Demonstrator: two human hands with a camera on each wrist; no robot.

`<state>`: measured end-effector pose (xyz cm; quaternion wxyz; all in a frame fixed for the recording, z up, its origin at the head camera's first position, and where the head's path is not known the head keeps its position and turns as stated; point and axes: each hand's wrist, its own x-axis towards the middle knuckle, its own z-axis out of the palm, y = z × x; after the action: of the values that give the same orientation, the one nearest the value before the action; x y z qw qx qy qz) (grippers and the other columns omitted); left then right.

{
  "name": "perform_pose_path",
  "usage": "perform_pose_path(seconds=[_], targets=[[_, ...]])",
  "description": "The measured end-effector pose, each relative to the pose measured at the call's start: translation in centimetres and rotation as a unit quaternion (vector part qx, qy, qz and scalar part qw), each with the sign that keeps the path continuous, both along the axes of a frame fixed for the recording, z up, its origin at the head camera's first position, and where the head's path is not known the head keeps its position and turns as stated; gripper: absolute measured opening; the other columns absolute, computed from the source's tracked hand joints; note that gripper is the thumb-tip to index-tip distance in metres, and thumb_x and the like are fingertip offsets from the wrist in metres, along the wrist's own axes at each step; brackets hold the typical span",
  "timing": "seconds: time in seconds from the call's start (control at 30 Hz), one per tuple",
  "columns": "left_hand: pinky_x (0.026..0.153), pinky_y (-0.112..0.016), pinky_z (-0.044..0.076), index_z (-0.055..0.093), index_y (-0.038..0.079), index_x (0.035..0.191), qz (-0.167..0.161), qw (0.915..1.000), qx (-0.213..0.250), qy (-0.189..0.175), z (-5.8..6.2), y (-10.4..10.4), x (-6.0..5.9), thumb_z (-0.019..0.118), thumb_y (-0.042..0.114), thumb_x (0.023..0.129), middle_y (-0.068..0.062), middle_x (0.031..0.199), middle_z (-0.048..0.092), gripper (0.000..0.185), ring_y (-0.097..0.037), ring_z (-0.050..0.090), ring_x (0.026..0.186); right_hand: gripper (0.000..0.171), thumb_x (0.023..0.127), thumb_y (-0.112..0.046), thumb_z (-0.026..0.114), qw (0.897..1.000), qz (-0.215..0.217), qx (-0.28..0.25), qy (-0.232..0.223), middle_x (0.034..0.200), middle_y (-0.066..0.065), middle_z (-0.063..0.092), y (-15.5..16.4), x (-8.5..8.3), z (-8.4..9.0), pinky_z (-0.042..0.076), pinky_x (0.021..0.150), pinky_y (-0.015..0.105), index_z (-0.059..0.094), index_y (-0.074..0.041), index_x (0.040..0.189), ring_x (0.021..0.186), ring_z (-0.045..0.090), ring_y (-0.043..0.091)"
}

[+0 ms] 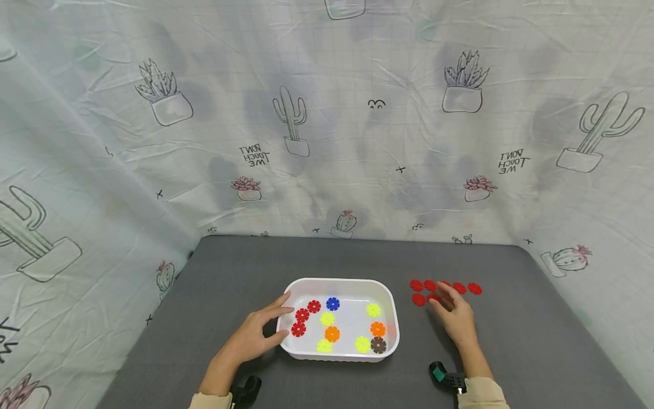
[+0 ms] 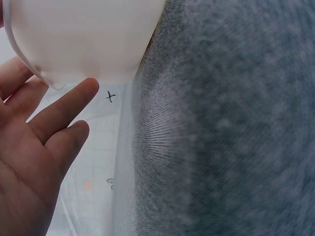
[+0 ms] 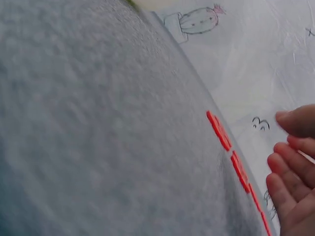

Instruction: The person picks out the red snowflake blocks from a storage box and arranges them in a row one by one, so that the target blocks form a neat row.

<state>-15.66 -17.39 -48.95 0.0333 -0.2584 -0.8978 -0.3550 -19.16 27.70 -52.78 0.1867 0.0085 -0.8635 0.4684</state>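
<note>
A white tray (image 1: pixel 390 301) sits on the grey table (image 1: pixel 536 341) and holds several snowflake discs: red (image 1: pixel 302 314), yellow (image 1: pixel 373 310), orange (image 1: pixel 332 334), one blue (image 1: pixel 332 303), one brown (image 1: pixel 378 345). My left hand (image 1: pixel 265 329) rests with straight fingers against the tray's left wall (image 2: pixel 88 44). To the right of the tray lie several red discs (image 1: pixel 474 288) in rows on the table. My right hand (image 1: pixel 452 309) lies over them with its fingers stretched out, covering some. In the right wrist view the red discs (image 3: pixel 219 130) show edge-on beside my fingers (image 3: pixel 288 169).
A cactus-print cloth (image 1: pixel 327 113) hangs behind and at both sides of the table. The grey table's left part (image 1: pixel 204 295) and right part beyond the red discs are bare. Black wrist mounts (image 1: pixel 444 376) sit by both sleeves.
</note>
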Motion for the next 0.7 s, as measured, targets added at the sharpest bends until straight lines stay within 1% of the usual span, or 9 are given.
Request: perform_pose_path(seconds=[0.1,0.17,0.2,0.33,0.4,0.47,0.53,0.6,0.7], targets=[[0.096,-0.044,0.040,0.057,0.015,0.121,-0.004,1.0000,-0.001,0.006,0.0,0.0,0.0,0.064,0.025,0.081,0.002,0.142,0.036,0.042,-0.019,0.043,0.124,0.051,0.080,-0.017,0.066,1.000,0.007,0.011,0.004,0.122,0.015,0.055,-0.7,0.2,0.9,0.040,0.080,0.006,0.049,-0.007,0.127,0.107,0.053,0.029],[0.096,-0.044,0.040,0.056,0.016,0.121,-0.001,1.0000,-0.004,0.006,0.0,0.0,-0.1,0.064,0.026,0.081,0.003,0.142,0.036,0.043,-0.018,0.043,0.124,0.050,0.080,-0.015,0.066,1.000,0.020,0.008,0.011,0.121,0.014,0.055,-1.5,0.4,1.8,0.040,0.082,0.007,0.049,-0.007,0.127,0.107,0.052,0.027],[0.096,-0.044,0.040,0.056,0.016,0.121,0.000,1.0000,-0.005,0.006,0.0,0.0,-0.1,0.063,0.027,0.081,0.003,0.142,0.036,0.043,-0.018,0.043,0.124,0.050,0.080,-0.014,0.066,1.000,0.028,0.003,0.015,0.121,0.014,0.055,-2.0,0.6,2.5,0.041,0.083,0.009,0.049,-0.006,0.126,0.108,0.052,0.028],[0.096,-0.044,0.040,0.057,0.016,0.121,0.000,1.0000,-0.003,0.008,0.1,0.2,-0.2,0.063,0.028,0.080,0.003,0.142,0.037,0.043,-0.018,0.043,0.124,0.048,0.079,-0.009,0.066,0.998,0.053,-0.012,0.041,0.120,0.016,0.056,-4.4,1.9,5.4,0.040,0.083,0.007,0.051,-0.002,0.124,0.108,0.053,0.030],[0.096,-0.044,0.040,0.057,0.016,0.121,-0.001,1.0000,-0.001,0.008,0.1,0.3,-0.2,0.063,0.028,0.080,0.002,0.141,0.037,0.043,-0.018,0.043,0.124,0.047,0.078,-0.007,0.067,0.997,0.063,-0.015,0.051,0.119,0.017,0.056,-5.6,2.5,6.7,0.041,0.085,0.008,0.052,0.000,0.122,0.106,0.054,0.028],[0.095,-0.044,0.040,0.057,0.016,0.121,-0.002,1.0000,-0.001,0.008,0.0,0.3,-0.2,0.064,0.027,0.080,0.002,0.141,0.038,0.043,-0.018,0.043,0.124,0.046,0.077,-0.004,0.067,0.994,0.078,-0.013,0.070,0.118,0.017,0.057,-6.6,2.9,7.5,0.039,0.087,0.007,0.053,0.001,0.120,0.105,0.054,0.026],[0.095,-0.044,0.041,0.057,0.016,0.121,-0.001,1.0000,0.000,0.009,-0.1,0.3,-0.1,0.064,0.026,0.080,0.002,0.141,0.038,0.043,-0.018,0.043,0.124,0.046,0.076,0.000,0.067,0.991,0.101,-0.023,0.087,0.117,0.018,0.057,-7.6,3.1,8.1,0.038,0.089,0.007,0.053,0.004,0.119,0.105,0.054,0.027],[0.094,-0.044,0.041,0.057,0.016,0.121,0.000,0.9999,0.001,0.015,-0.1,0.2,0.0,0.065,0.024,0.080,0.001,0.141,0.039,0.042,-0.019,0.044,0.123,0.045,0.075,0.004,0.066,0.985,0.132,-0.038,0.108,0.116,0.022,0.056,-8.7,3.1,8.4,0.037,0.091,0.007,0.052,0.007,0.118,0.106,0.052,0.031],[0.094,-0.045,0.041,0.058,0.015,0.120,0.001,0.9997,0.008,0.022,0.0,0.2,0.0,0.066,0.021,0.078,0.000,0.140,0.039,0.043,-0.019,0.044,0.123,0.044,0.076,0.005,0.064,0.974,0.185,-0.057,0.119,0.117,0.025,0.054,-10.6,3.1,9.0,0.038,0.094,0.014,0.050,0.009,0.118,0.108,0.049,0.035]])
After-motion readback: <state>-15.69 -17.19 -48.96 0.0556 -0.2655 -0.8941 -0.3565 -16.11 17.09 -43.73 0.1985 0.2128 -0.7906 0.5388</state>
